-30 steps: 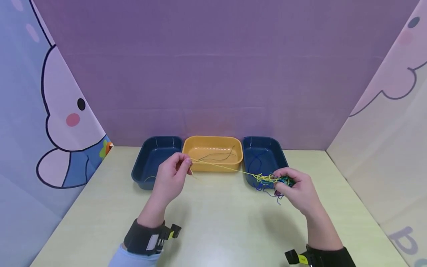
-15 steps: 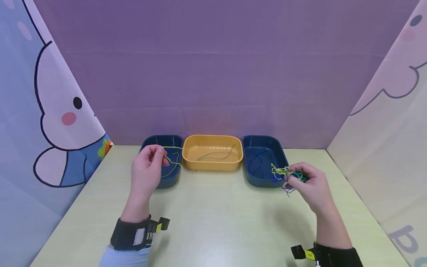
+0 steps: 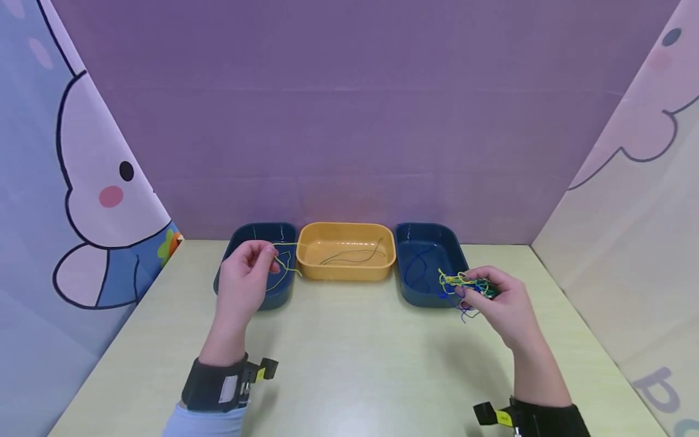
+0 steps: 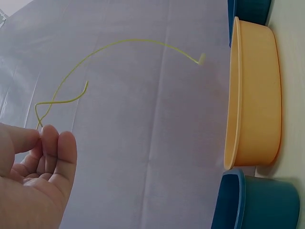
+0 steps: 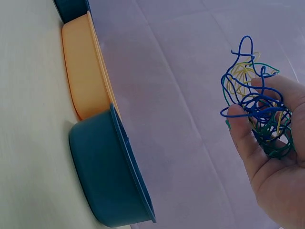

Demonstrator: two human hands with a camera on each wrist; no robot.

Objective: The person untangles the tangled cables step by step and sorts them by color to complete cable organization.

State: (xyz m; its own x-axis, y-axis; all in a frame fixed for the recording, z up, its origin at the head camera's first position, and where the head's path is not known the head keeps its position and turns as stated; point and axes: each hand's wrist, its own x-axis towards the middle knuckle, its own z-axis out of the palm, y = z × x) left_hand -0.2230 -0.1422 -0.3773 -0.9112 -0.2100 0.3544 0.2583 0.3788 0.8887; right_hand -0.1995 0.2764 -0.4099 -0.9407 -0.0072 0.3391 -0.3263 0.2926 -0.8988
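Thumb and fingers of my left hand (image 3: 246, 282) pinch a thin yellow string (image 4: 136, 40) above the left blue bin (image 3: 221, 276). One part of the string arcs away in the left wrist view, and a shorter bent end sticks up beside it. Another yellow strand (image 3: 280, 280) appears inside that bin. On the other side, my right hand (image 3: 505, 309) holds a tangle of blue, yellow and green strings (image 5: 259, 107), loops spilling past the fingertips. It is raised by the front right corner of the right blue bin (image 3: 428, 297), apart from the left hand's string.
Between the blue bins stands a yellow bin (image 3: 346, 272) with a dark thin strand (image 3: 349, 259) in it. A blue strand (image 3: 417, 267) lies in the right bin. Behind rises a purple backdrop (image 3: 349, 121); printed panels flank the pale table (image 3: 360, 352).
My left hand has moved left and drawn the yellow string free of the tangle, to above the left bin. My right hand has shifted slightly right with the tangle. The last half second shows little movement.
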